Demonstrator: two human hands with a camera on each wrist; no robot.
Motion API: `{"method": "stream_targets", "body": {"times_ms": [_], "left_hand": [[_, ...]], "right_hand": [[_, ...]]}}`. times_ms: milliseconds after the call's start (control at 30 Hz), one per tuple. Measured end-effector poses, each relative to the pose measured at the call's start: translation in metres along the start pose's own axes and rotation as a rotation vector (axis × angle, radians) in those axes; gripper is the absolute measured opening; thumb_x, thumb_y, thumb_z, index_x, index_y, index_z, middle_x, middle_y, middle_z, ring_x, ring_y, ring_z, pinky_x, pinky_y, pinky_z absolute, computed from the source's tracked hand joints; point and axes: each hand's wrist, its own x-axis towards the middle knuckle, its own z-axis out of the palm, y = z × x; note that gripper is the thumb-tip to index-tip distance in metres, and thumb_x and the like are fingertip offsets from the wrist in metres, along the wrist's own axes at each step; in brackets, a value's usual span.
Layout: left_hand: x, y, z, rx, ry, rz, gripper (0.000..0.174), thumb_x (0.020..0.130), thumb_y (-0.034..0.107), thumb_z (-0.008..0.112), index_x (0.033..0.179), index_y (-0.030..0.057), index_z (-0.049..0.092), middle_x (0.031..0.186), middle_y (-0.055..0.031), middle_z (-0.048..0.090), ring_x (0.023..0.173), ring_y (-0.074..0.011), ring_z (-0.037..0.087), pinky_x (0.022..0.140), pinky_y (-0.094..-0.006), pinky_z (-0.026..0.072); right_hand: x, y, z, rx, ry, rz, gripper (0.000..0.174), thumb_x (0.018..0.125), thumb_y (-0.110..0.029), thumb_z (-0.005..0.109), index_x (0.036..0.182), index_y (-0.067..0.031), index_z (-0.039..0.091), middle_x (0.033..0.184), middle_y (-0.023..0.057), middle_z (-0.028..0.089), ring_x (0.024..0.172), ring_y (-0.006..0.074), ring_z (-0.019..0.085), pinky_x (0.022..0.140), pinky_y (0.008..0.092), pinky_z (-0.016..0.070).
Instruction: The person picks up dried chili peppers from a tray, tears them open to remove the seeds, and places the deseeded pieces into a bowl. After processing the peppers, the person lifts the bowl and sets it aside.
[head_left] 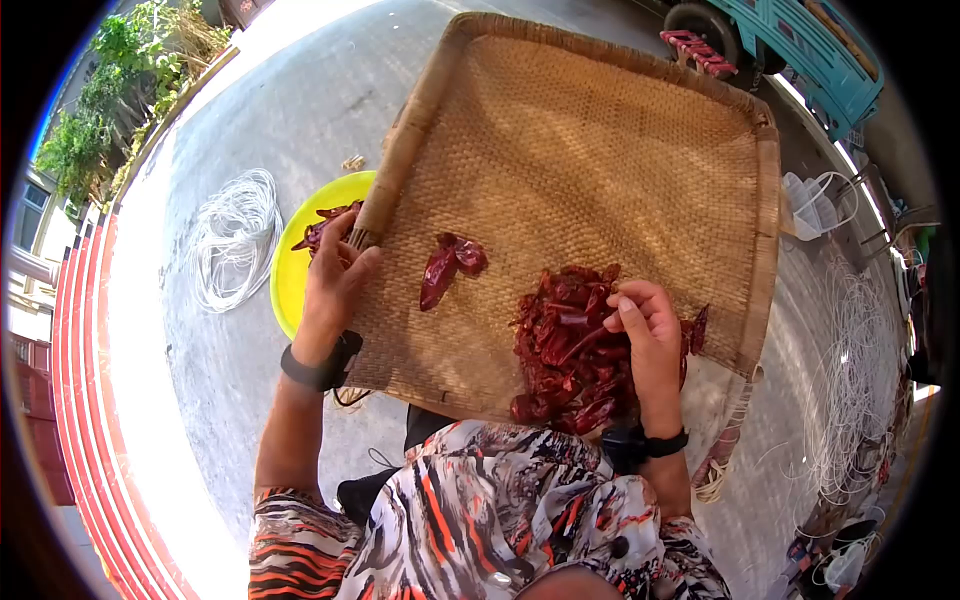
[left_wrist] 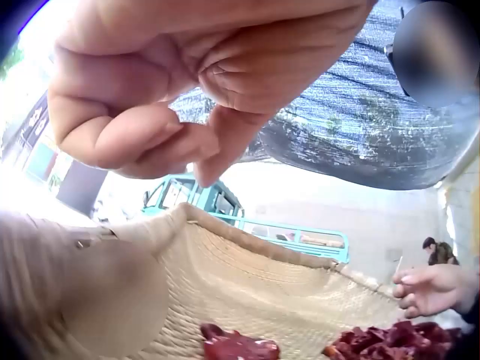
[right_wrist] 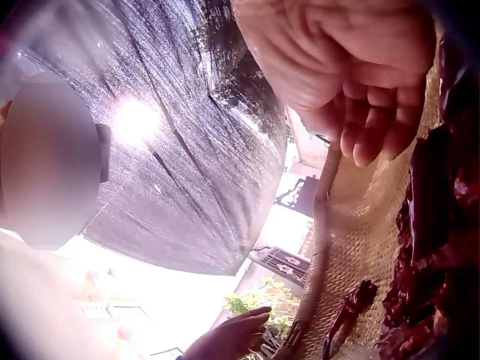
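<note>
In the head view a pile of dried red chilies (head_left: 570, 345) lies on a woven tray (head_left: 600, 150), with two more chilies (head_left: 440, 272) to its left. My right hand (head_left: 652, 335) is above the pile's right side, pinching a thin pale stem (left_wrist: 399, 264), clearest in the left wrist view. At the tray's left rim my left hand (head_left: 335, 285) has its fingers loosely bent over chilies (head_left: 325, 228) in a yellow-green basin (head_left: 290, 285). The right wrist view shows that hand (right_wrist: 232, 337) with nothing visible in it; contact with the rim is unclear.
A coil of white cord (head_left: 240, 235) lies left of the basin, and tangled white strands (head_left: 850, 370) spread at the far right. Beyond the tray's top right corner stand a teal cart (head_left: 815, 60) and a red slatted stool (head_left: 700, 52). A clear plastic container (head_left: 815, 205) is beside the tray.
</note>
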Motion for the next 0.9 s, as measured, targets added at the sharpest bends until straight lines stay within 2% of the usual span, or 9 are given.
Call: {"method": "stream_targets", "body": {"times_ms": [67, 200, 333, 433, 567, 633, 800, 833, 900], "left_hand": [[0.000, -0.014, 0.029, 0.359, -0.128, 0.265, 0.044, 0.088, 0.023, 0.071, 0.126, 0.0052, 0.056, 0.087, -0.0104, 0.059, 0.080, -0.0221, 0.061, 0.072, -0.0347, 0.0494], [-0.001, 0.005, 0.071, 0.720, -0.285, 0.148, 0.032, 0.084, 0.023, 0.070, 0.110, 0.0076, 0.058, 0.103, -0.0169, 0.059, 0.093, -0.0369, 0.062, 0.079, -0.0455, 0.0500], [-0.004, -0.007, 0.064, 0.614, -0.217, 0.259, 0.017, 0.085, 0.017, 0.065, 0.099, 0.0089, 0.060, 0.087, -0.0178, 0.062, 0.081, -0.0390, 0.063, 0.070, -0.0504, 0.0497], [-0.010, 0.011, 0.038, 0.597, -0.117, 0.305, 0.018, 0.084, 0.014, 0.063, 0.101, 0.0080, 0.060, 0.092, -0.0169, 0.063, 0.082, -0.0387, 0.064, 0.070, -0.0501, 0.0498], [0.005, 0.008, -0.007, 0.712, 0.211, 0.194, 0.028, 0.082, 0.008, 0.065, 0.110, 0.0080, 0.059, 0.102, -0.0162, 0.062, 0.092, -0.0374, 0.062, 0.076, -0.0454, 0.0498], [0.012, 0.009, -0.017, 0.844, 0.446, 0.370, 0.039, 0.081, 0.005, 0.066, 0.119, 0.0083, 0.057, 0.109, -0.0164, 0.058, 0.100, -0.0372, 0.059, 0.081, -0.0444, 0.0489], [0.012, 0.020, 0.030, 0.493, -0.169, 0.432, 0.046, 0.081, 0.003, 0.066, 0.125, 0.0071, 0.053, 0.115, -0.0169, 0.054, 0.103, -0.0371, 0.058, 0.085, -0.0430, 0.0495], [0.010, 0.016, 0.049, 0.454, -0.197, 0.552, 0.045, 0.081, 0.002, 0.066, 0.124, 0.0075, 0.053, 0.117, -0.0156, 0.054, 0.104, -0.0370, 0.059, 0.084, -0.0431, 0.0504], [0.013, 0.016, 0.076, 0.576, -0.327, 0.447, 0.041, 0.083, 0.001, 0.062, 0.123, 0.0093, 0.054, 0.115, -0.0132, 0.057, 0.105, -0.0356, 0.059, 0.085, -0.0432, 0.0505]], "right_hand": [[-0.002, 0.000, 0.007, -0.019, -0.025, 0.003, 0.020, 0.099, -0.012, 0.058, 0.116, -0.0018, 0.059, 0.099, 0.0048, 0.066, 0.081, 0.0095, 0.062, 0.075, 0.0247, 0.0520], [-0.007, -0.004, 0.014, -0.246, -0.107, -0.036, 0.021, 0.098, -0.012, 0.059, 0.117, -0.0019, 0.060, 0.100, 0.0054, 0.067, 0.083, 0.0097, 0.063, 0.076, 0.0254, 0.0519], [-0.008, -0.003, 0.008, -0.215, -0.093, -0.037, 0.021, 0.099, -0.010, 0.058, 0.117, -0.0014, 0.060, 0.101, 0.0061, 0.067, 0.084, 0.0105, 0.063, 0.076, 0.0260, 0.0520], [-0.007, 0.000, 0.004, -0.173, -0.075, -0.040, 0.020, 0.099, -0.010, 0.057, 0.117, -0.0010, 0.060, 0.103, 0.0067, 0.066, 0.086, 0.0111, 0.063, 0.077, 0.0262, 0.0521], [-0.006, 0.001, 0.004, -0.134, -0.073, -0.042, 0.020, 0.099, -0.009, 0.057, 0.116, -0.0008, 0.060, 0.103, 0.0066, 0.066, 0.086, 0.0115, 0.063, 0.078, 0.0263, 0.0519], [-0.005, 0.002, 0.005, -0.133, -0.074, -0.034, 0.019, 0.099, -0.009, 0.057, 0.116, -0.0006, 0.060, 0.102, 0.0064, 0.067, 0.086, 0.0115, 0.063, 0.078, 0.0263, 0.0518], [-0.006, 0.005, 0.004, -0.180, -0.042, -0.085, 0.019, 0.098, -0.010, 0.058, 0.115, -0.0007, 0.061, 0.102, 0.0055, 0.067, 0.088, 0.0110, 0.062, 0.078, 0.0261, 0.0510], [-0.006, 0.003, 0.002, -0.228, -0.015, -0.102, 0.020, 0.098, -0.010, 0.058, 0.115, -0.0010, 0.061, 0.102, 0.0054, 0.067, 0.088, 0.0109, 0.062, 0.078, 0.0259, 0.0507], [-0.007, -0.005, -0.006, -0.326, 0.046, -0.137, 0.020, 0.098, -0.010, 0.059, 0.116, -0.0017, 0.061, 0.101, 0.0051, 0.067, 0.088, 0.0106, 0.062, 0.078, 0.0256, 0.0502]]}}
